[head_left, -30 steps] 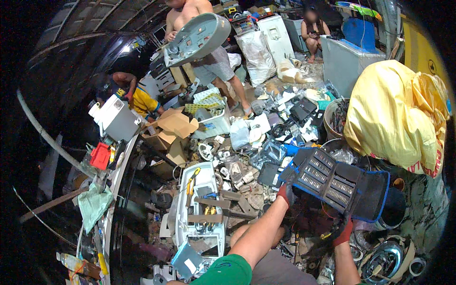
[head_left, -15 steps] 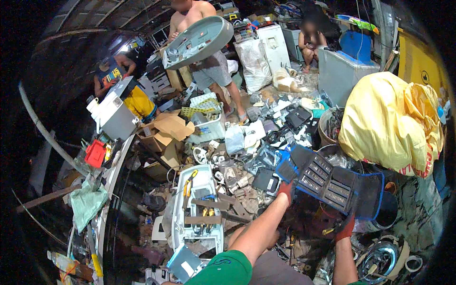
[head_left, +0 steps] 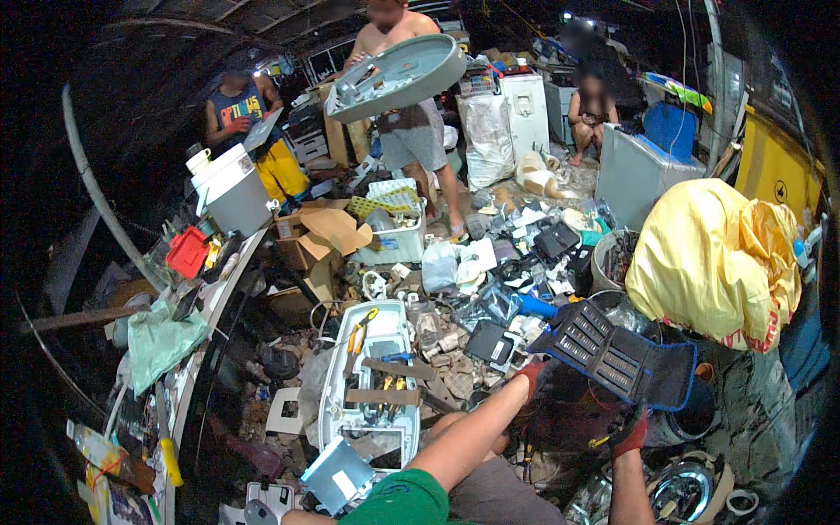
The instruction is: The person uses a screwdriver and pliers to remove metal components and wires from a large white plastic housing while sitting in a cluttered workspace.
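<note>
An unfolded black tool case (head_left: pixel 604 350) with blue edging lies open in front of me, rows of small metal bits in its middle panels. My left hand (head_left: pixel 534 376), in a red and dark glove, is closed on the case's left edge. Below its right part is my right hand (head_left: pixel 630 436), gloved alike, with its fingers closed round a slim black tool (head_left: pixel 612 433) with a yellow end. The exact kind of tool is too small to tell. Its dark fingertips are close to the case's lower edge; whether they touch it is unclear.
A grey-white housing (head_left: pixel 331 411) with pliers stands left of my arm. Electronic scrap (head_left: pixel 499 297) covers the ground ahead. A yellow sack (head_left: pixel 700 262) bulges at right. One person holds a large grey shell (head_left: pixel 402 79); another holds a flat panel (head_left: pixel 261 131); a third crouches behind.
The case's left flap has swung down from its spread position, uncovering a blue object behind it. My view has shifted left. The person at far left has straightened and now shows a flat panel.
</note>
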Tool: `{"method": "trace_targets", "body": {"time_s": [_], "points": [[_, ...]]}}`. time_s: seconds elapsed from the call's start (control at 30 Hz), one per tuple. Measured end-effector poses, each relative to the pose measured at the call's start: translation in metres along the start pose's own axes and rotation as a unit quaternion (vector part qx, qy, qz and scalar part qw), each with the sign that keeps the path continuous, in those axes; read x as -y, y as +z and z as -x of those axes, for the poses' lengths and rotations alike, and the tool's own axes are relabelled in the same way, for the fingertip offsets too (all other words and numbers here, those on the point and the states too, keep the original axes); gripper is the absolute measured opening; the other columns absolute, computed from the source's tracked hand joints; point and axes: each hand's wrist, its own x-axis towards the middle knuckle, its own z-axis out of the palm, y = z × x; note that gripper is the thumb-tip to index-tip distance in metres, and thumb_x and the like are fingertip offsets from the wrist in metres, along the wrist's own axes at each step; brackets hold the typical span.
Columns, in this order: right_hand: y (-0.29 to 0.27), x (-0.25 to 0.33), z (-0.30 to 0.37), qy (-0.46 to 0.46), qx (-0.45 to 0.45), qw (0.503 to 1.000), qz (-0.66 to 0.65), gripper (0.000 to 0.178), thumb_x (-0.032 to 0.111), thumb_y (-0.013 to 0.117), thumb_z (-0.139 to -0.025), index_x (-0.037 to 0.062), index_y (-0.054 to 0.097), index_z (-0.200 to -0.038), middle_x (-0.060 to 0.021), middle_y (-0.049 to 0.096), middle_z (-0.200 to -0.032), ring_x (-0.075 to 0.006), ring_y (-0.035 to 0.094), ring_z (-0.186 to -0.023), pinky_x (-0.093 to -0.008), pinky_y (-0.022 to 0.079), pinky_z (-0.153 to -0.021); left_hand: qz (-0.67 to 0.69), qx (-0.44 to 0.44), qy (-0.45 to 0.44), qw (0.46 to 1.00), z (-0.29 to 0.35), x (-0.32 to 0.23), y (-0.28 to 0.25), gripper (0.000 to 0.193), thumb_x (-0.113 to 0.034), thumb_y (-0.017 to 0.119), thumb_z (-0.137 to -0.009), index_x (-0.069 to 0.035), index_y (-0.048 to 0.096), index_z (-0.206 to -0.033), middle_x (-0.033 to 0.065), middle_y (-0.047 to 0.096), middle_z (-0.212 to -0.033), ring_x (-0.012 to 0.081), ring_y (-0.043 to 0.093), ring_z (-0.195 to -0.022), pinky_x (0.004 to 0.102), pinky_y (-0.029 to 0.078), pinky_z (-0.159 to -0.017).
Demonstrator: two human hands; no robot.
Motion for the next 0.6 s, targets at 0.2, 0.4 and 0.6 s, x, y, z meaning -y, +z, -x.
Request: {"method": "trace_targets", "body": {"time_s": [0.2,0.4,0.6], "points": [[-0.028,0.017,0.034,0.053,0.013,0.997,0.052,0.021,0.035,0.052,-0.092,0.0186,0.059,-0.083,0.0010,0.055,-0.068,-0.0162,0.053,-0.056,-0.0325,0.041,-0.046,-0.413,-0.037,0.221,0.883,0.171,-0.026,0.049,0.050,-0.040,0.057,-0.095,-0.005,0.054,-0.131,0.0115,0.060,-0.125,0.0229,0.056,-0.115,0.0364,0.044,-0.098],[-0.024,-0.010,0.100,0.161,0.079,0.976,0.123,0.025,0.033,0.048,-0.094,0.0137,0.062,-0.099,-0.0020,0.057,-0.077,-0.0197,0.055,-0.064,-0.0362,0.048,-0.053,-0.485,-0.193,0.239,0.819,0.434,-0.013,0.034,0.044,-0.034,0.059,-0.095,-0.007,0.057,-0.129,0.0120,0.059,-0.129,0.0231,0.054,-0.121,0.0353,0.039,-0.106],[0.032,0.003,0.171,0.392,0.305,0.868,-0.003,0.032,0.030,0.050,-0.096,0.0098,0.060,-0.119,-0.0056,0.064,-0.094,-0.0218,0.064,-0.084,-0.0399,0.055,-0.070,-0.373,-0.397,0.295,0.785,0.558,0.065,-0.032,0.036,-0.024,0.061,-0.093,-0.001,0.059,-0.121,0.0106,0.067,-0.113,0.0192,0.064,-0.103,0.0328,0.050,-0.093]]}}
